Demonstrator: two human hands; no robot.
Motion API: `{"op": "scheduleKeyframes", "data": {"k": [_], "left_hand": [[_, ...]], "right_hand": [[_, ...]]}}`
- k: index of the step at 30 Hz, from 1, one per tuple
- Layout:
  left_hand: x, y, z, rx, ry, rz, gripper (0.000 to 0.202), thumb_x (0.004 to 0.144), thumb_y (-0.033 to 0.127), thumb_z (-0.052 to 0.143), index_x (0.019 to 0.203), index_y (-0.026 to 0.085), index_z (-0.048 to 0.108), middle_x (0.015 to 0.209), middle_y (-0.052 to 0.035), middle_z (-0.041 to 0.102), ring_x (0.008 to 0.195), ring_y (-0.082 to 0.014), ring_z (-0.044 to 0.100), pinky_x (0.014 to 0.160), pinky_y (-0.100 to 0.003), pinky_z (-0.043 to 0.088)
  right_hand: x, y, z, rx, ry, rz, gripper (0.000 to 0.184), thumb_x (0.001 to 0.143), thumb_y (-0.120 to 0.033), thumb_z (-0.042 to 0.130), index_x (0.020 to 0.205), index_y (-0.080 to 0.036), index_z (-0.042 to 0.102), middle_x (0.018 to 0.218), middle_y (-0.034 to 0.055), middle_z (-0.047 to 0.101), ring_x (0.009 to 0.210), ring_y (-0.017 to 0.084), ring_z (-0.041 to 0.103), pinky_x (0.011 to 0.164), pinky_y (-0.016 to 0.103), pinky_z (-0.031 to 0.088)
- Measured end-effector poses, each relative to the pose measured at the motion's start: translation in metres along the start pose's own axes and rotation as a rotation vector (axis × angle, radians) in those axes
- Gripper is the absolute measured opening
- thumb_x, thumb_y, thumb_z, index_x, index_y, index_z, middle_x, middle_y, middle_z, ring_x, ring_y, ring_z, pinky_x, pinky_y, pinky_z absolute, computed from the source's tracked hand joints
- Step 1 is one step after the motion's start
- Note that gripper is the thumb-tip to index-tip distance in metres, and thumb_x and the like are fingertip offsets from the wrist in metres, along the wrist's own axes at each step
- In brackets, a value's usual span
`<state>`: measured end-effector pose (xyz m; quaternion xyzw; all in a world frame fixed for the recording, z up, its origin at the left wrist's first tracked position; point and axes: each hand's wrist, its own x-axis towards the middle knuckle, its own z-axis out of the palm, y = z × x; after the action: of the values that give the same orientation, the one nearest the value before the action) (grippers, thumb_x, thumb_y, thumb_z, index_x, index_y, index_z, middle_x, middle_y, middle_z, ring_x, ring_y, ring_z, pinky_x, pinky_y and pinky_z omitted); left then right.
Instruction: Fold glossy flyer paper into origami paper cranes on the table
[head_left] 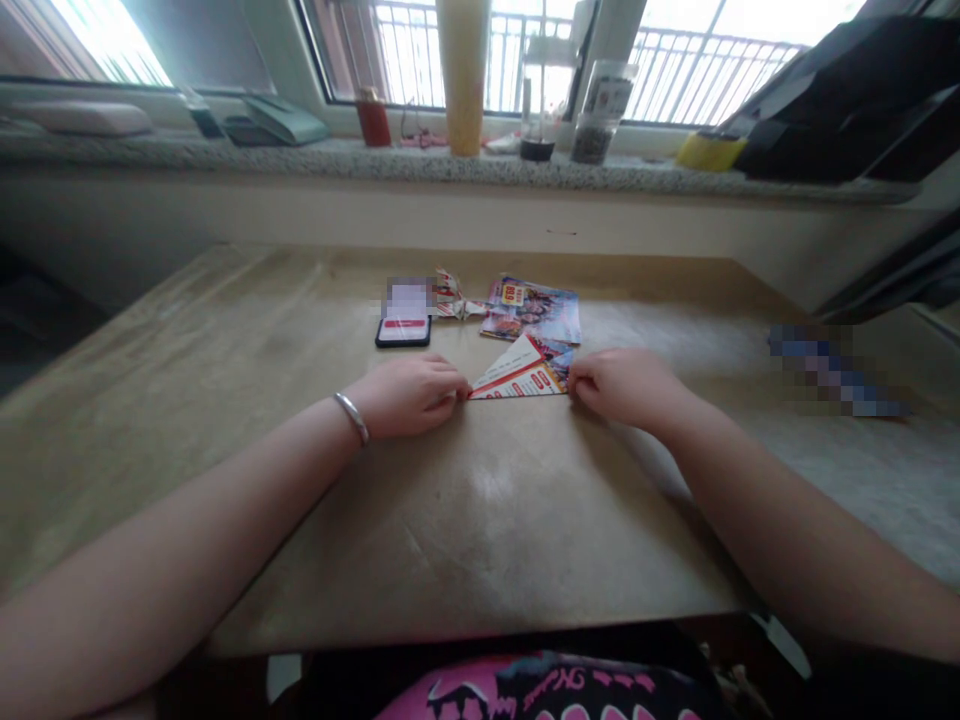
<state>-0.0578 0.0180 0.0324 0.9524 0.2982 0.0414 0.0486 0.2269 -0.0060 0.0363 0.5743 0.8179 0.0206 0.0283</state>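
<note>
A printed leaflet (517, 378), folded into a triangle with red, white and yellow print, lies flat on the table between my hands. My left hand (416, 393), with a silver bangle at the wrist, is closed on its pointed left corner. At the right edge, the curled fingers of my right hand (615, 388) pinch the paper's other end. Just behind the triangle are a stack of glossy leaflets (544, 312) and a small folded paper piece (454, 300) with red and white patterning. Fingertips of both hands are partly hidden.
A phone (404, 325) with a lit screen rests left of the leaflets on the table (465, 540). Far right lies a blurred bluish item (836, 372). The stone windowsill (285, 155) behind holds a red jar (373, 118), a tall yellow cylinder (463, 80), clear containers and a black bag (840, 100).
</note>
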Motion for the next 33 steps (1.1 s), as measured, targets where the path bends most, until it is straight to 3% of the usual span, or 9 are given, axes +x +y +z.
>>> {"op": "scheduleKeyframes", "data": {"k": [5, 7, 11, 14, 18, 21, 24, 30, 33], "left_hand": [[0.008, 0.015, 0.005, 0.002, 0.010, -0.059, 0.037, 0.087, 0.022, 0.041, 0.120, 0.019, 0.058, 0.107, -0.0080, 0.063, 0.098, -0.0193, 0.059, 0.087, -0.030, 0.047], [0.012, 0.022, 0.006, 0.037, 0.002, -0.097, 0.037, 0.089, 0.025, 0.040, 0.120, 0.020, 0.058, 0.111, -0.0092, 0.060, 0.100, -0.0202, 0.058, 0.088, -0.031, 0.047], [0.018, 0.035, 0.003, 0.080, -0.112, -0.161, 0.037, 0.089, 0.027, 0.039, 0.119, 0.018, 0.060, 0.104, -0.0096, 0.059, 0.092, -0.0209, 0.060, 0.086, -0.033, 0.048], [0.021, 0.038, 0.004, 0.097, -0.108, -0.189, 0.034, 0.090, 0.028, 0.039, 0.107, 0.017, 0.066, 0.102, -0.0094, 0.060, 0.092, -0.0203, 0.061, 0.089, -0.033, 0.047], [0.019, 0.030, 0.011, 0.070, -0.050, -0.159, 0.033, 0.092, 0.024, 0.037, 0.109, 0.016, 0.064, 0.136, -0.0076, 0.049, 0.121, -0.0221, 0.050, 0.105, -0.032, 0.039], [0.013, 0.022, 0.013, 0.068, -0.025, -0.112, 0.032, 0.093, 0.024, 0.038, 0.117, 0.017, 0.059, 0.134, -0.0030, 0.053, 0.130, -0.0230, 0.041, 0.110, -0.034, 0.033], [0.006, 0.022, 0.008, 0.010, -0.087, -0.089, 0.031, 0.094, 0.028, 0.041, 0.115, 0.018, 0.061, 0.131, -0.0022, 0.057, 0.133, -0.0260, 0.037, 0.110, -0.038, 0.033], [0.003, 0.028, 0.007, -0.121, 0.008, 0.076, 0.024, 0.087, 0.022, 0.048, 0.101, 0.019, 0.067, 0.109, -0.0069, 0.066, 0.122, -0.0230, 0.049, 0.105, -0.036, 0.039], [0.007, 0.027, 0.018, -0.167, 0.065, 0.047, 0.025, 0.089, 0.026, 0.048, 0.105, 0.018, 0.065, 0.114, -0.0100, 0.062, 0.108, -0.0204, 0.058, 0.094, -0.032, 0.047]], "right_hand": [[-0.003, -0.026, -0.003, 0.148, 0.007, 0.174, 0.029, 0.084, -0.034, 0.043, 0.102, -0.023, 0.063, 0.096, 0.0066, 0.071, 0.083, 0.024, 0.065, 0.063, 0.031, 0.044], [-0.005, -0.032, -0.002, 0.162, -0.007, 0.205, 0.033, 0.085, -0.038, 0.042, 0.108, -0.022, 0.061, 0.100, 0.0082, 0.070, 0.087, 0.026, 0.065, 0.065, 0.032, 0.045], [-0.007, -0.038, 0.001, 0.174, -0.023, 0.158, 0.039, 0.084, -0.039, 0.045, 0.114, -0.018, 0.059, 0.104, 0.0128, 0.068, 0.092, 0.028, 0.063, 0.072, 0.035, 0.047], [-0.006, -0.039, 0.005, 0.215, -0.006, 0.142, 0.043, 0.085, -0.036, 0.044, 0.122, -0.015, 0.054, 0.105, 0.0144, 0.068, 0.093, 0.029, 0.063, 0.076, 0.036, 0.048], [-0.003, -0.041, 0.013, 0.259, 0.058, 0.081, 0.056, 0.084, -0.028, 0.048, 0.136, -0.009, 0.041, 0.123, 0.0165, 0.061, 0.108, 0.030, 0.057, 0.093, 0.038, 0.044], [0.001, -0.040, 0.020, 0.271, 0.109, 0.052, 0.058, 0.084, -0.024, 0.047, 0.139, -0.006, 0.038, 0.131, 0.0178, 0.054, 0.118, 0.029, 0.051, 0.100, 0.038, 0.040], [0.005, -0.038, 0.028, 0.299, 0.140, -0.011, 0.058, 0.084, -0.026, 0.048, 0.138, -0.005, 0.040, 0.134, 0.0186, 0.052, 0.122, 0.030, 0.049, 0.103, 0.041, 0.039], [0.012, -0.031, 0.042, 0.447, 0.236, -0.118, 0.056, 0.084, -0.030, 0.050, 0.136, -0.012, 0.044, 0.134, 0.0161, 0.053, 0.123, 0.028, 0.050, 0.104, 0.044, 0.039], [0.015, -0.029, 0.047, 0.502, 0.258, -0.139, 0.055, 0.082, -0.029, 0.053, 0.134, -0.011, 0.046, 0.134, 0.0165, 0.052, 0.123, 0.027, 0.050, 0.105, 0.044, 0.038]]}}
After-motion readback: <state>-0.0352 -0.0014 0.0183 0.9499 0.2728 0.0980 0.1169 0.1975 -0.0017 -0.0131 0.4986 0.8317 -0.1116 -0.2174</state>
